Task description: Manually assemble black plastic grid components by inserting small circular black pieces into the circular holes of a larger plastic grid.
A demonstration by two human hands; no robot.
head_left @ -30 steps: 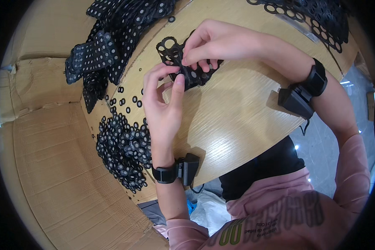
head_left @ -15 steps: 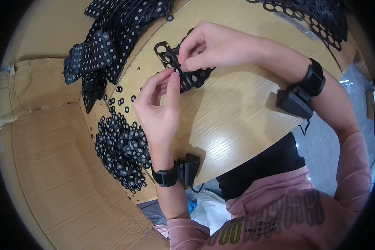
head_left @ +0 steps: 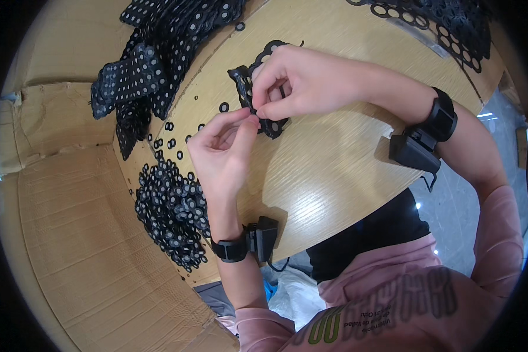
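Note:
A black rubbery sheet (head_left: 244, 85) with rows of round holes lies bunched on the wooden table under my fingers. My right hand (head_left: 302, 82) pinches it from above with thumb and forefinger. From the lower left, my left hand (head_left: 220, 146) has its thumb and fingertips pressed together at the sheet's edge, almost touching my right fingertips. What exactly sits between the fingertips is too small to make out. A loose black ring (head_left: 224, 107) lies just beyond my left fingers.
Left of my left wrist is a heap of small black rings (head_left: 170, 208), with several strays nearby. Dotted black sheets (head_left: 158, 64) are piled at the far left beside cardboard (head_left: 82, 223). Sheets with large holes (head_left: 452, 35) lie at the far right of the wooden table (head_left: 328, 158).
Both hands have shifted slightly nearer with the sheet, which is turned and more folded. My left fingertips moved right, and a loose ring now shows beyond them.

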